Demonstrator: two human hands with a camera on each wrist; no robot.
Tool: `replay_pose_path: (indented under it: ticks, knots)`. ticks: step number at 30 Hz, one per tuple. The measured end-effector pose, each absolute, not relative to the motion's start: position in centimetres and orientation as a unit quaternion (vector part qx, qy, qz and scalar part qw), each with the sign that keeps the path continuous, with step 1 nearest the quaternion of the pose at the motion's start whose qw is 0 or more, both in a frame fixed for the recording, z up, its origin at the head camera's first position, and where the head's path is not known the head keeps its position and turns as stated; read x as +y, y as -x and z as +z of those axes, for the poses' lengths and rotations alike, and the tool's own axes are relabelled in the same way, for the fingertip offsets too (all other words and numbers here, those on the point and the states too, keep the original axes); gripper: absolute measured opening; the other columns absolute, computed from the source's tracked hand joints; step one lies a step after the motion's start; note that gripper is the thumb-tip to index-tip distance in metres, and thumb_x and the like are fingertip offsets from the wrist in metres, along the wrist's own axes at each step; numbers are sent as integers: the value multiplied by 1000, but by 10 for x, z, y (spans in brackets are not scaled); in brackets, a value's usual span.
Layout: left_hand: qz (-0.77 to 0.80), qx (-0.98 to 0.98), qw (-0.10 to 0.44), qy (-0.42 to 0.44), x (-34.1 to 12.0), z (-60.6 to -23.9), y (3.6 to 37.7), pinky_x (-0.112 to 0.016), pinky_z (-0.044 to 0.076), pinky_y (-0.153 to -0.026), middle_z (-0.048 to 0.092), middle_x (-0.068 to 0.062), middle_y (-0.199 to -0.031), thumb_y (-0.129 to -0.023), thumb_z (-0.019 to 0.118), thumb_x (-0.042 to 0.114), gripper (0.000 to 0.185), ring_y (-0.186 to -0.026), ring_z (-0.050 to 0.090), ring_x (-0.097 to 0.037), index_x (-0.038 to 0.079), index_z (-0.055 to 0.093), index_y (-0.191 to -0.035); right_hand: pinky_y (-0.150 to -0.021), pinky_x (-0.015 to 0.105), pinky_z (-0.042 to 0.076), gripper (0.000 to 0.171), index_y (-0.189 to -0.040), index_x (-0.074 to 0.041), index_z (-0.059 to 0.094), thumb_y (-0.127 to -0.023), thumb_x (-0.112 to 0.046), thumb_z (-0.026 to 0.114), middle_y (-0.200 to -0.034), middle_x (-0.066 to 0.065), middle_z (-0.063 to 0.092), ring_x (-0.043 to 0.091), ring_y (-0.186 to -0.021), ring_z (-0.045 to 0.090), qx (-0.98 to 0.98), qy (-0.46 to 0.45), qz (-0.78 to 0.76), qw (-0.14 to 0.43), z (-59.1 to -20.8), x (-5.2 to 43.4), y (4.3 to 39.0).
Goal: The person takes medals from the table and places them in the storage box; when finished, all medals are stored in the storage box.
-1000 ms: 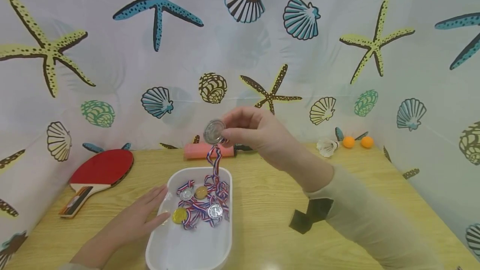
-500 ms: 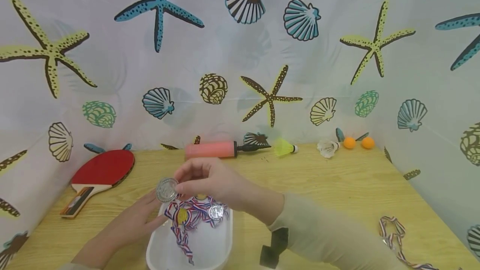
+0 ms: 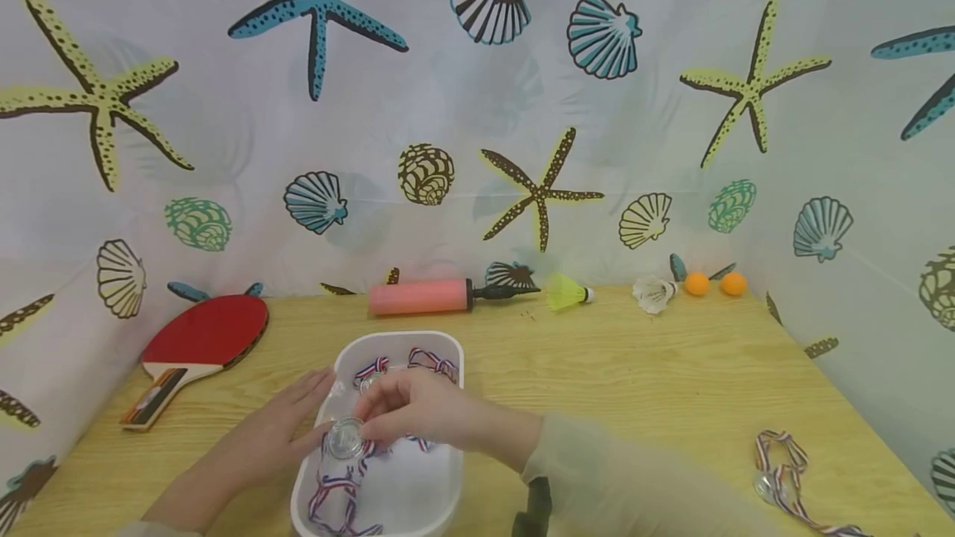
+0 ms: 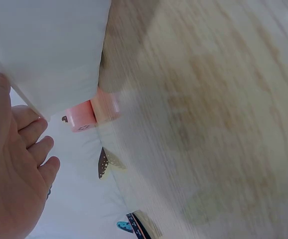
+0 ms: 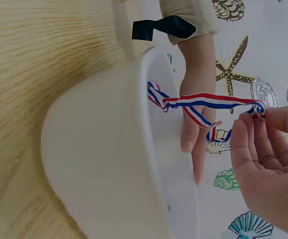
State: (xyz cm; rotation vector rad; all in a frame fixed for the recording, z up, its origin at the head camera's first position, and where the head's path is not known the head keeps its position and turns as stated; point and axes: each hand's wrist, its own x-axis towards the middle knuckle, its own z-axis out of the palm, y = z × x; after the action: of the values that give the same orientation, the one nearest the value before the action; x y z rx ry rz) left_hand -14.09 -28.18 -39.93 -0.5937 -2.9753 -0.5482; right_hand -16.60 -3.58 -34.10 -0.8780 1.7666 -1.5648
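My right hand (image 3: 418, 413) pinches a silver medal (image 3: 346, 438) near its ribbon loop, over the left side of a white tub (image 3: 453, 479). From the medal a red, white and blue ribbon (image 5: 209, 102) hangs down into the tub. More medal ribbons (image 3: 436, 365) lie in the tub, along with another silver medal (image 3: 368, 382) partly covered by my right hand. The left hand (image 3: 276, 429) rests against the tub's left rim, fingers extended and thumb over the edge. In the left wrist view, the fingers (image 4: 44, 144) touch that rim.
A red table tennis paddle (image 3: 205, 334) lies at left. Along the back are a pink hand pump (image 3: 421, 297), a yellow shuttlecock (image 3: 564, 293), a white shuttlecock (image 3: 653, 294) and two orange balls (image 3: 697, 284). Another ribboned medal (image 3: 768, 485) lies at right on the table.
My right hand has brought the silver medal down and left from high above the tub to just over it. Its ribbon now trails at the tub's near end. The left hand has stayed put.
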Motion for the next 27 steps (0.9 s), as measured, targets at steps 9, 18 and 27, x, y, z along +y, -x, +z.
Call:
replay_pose_path:
  ticks: [9,18,27]
  knots:
    - [-173,-970,26,167,-278,-398,141,-57,29,-99,33,-22,-142,-90,51,49,72,-129,29,-41,0,37,-139,-61,25,54,10,-92,5,63,-81,4,64,-69,2,63,8,-60,60,699,322,-546,329,-374,-46,165]
    - [-166,-970,30,175,-279,-399,142,-56,30,-98,34,-21,-141,-90,51,49,71,-128,30,-41,-1,37,-139,-51,22,52,15,-80,-2,54,-78,8,66,-61,0,59,8,-49,55,732,348,-495,314,-400,-58,163]
    - [-166,-971,21,169,-280,-399,142,-56,30,-98,34,-21,-142,-90,51,49,72,-129,29,-41,-1,37,-139,-52,11,46,9,-77,-5,65,-78,3,67,-59,-10,57,-2,-50,53,804,438,-324,239,-410,-69,160]
